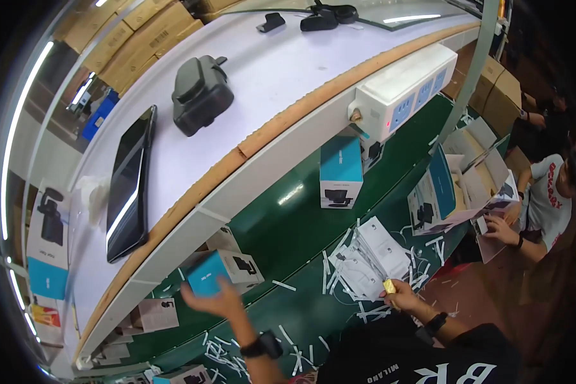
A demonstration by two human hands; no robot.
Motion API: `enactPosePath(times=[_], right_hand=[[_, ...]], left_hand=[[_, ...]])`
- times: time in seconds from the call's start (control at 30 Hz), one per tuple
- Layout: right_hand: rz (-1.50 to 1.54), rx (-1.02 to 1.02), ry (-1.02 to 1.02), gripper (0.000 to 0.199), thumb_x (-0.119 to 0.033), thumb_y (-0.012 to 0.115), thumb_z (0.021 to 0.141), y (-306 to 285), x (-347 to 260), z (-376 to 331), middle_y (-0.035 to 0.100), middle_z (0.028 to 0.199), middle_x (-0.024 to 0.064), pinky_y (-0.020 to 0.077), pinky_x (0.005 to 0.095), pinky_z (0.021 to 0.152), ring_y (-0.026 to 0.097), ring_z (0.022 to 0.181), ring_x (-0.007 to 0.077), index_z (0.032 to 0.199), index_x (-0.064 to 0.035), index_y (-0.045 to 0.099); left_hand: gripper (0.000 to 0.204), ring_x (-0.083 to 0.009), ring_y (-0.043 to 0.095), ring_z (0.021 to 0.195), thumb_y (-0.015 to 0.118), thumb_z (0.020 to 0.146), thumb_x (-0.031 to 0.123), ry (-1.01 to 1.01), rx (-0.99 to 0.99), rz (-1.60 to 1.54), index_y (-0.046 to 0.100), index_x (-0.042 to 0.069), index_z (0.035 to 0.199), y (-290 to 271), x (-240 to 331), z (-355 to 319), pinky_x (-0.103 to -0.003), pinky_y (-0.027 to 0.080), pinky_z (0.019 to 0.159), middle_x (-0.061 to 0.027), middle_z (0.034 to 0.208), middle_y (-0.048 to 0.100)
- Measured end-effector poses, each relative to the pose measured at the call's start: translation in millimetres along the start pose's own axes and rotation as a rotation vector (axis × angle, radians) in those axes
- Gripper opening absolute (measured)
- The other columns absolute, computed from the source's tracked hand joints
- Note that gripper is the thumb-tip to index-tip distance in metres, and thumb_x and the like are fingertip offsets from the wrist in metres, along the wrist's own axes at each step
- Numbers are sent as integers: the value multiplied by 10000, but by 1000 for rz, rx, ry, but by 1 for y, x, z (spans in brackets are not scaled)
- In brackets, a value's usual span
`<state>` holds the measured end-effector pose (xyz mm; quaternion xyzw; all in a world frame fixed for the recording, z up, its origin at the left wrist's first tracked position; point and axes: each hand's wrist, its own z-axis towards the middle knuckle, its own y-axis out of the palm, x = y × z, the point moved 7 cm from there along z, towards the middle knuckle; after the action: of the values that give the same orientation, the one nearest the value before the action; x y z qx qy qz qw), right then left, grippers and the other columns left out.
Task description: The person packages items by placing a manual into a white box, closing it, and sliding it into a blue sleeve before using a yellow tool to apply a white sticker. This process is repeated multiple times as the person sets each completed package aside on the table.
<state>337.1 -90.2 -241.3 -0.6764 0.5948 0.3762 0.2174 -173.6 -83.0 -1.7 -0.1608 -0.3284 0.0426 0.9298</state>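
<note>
My left hand (212, 296), blurred, has its fingers spread at the near face of a blue and white carton (242, 265) that shows a picture of a black device. I cannot tell whether they touch. My right hand (402, 296) is closed around a small yellow-handled cutter (389, 286), whose thin grey end points at a stack of white printed sheets (385, 246). The sheets lie on the green bench (281, 237), among scattered narrow white paper strips (368, 313). Both my wrists wear black bands.
A raised white shelf (262, 83) with a tan edge carries a black-screened tablet (129, 192) and a black device (201, 93). A white power strip (406, 89) hangs along its edge. Another blue carton (341, 173) stands beneath. At right, a co-worker's hand (502, 230) is by an open carton (457, 185).
</note>
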Motion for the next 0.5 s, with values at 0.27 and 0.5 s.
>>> enactPosePath(times=[0.27,0.5], right_hand=[[-334,-248,49,397,31,609,879,67,-19,8,714,999,45,524,243,665,628,768,102,1274,-16,593],[-296,-168,43,375,-1,630,871,53,-16,1,716,1007,44,531,249,675,644,787,109,1244,-16,593]], left_hand=[[761,-385,512,1302,649,956,554,-1087,-386,-678,338,176,1539,-21,-163,-80,-514,544,885,-186,1499,419],[709,-294,543,1255,664,995,426,-949,-603,-634,308,189,1560,101,-100,-103,-368,588,715,-109,1437,489]])
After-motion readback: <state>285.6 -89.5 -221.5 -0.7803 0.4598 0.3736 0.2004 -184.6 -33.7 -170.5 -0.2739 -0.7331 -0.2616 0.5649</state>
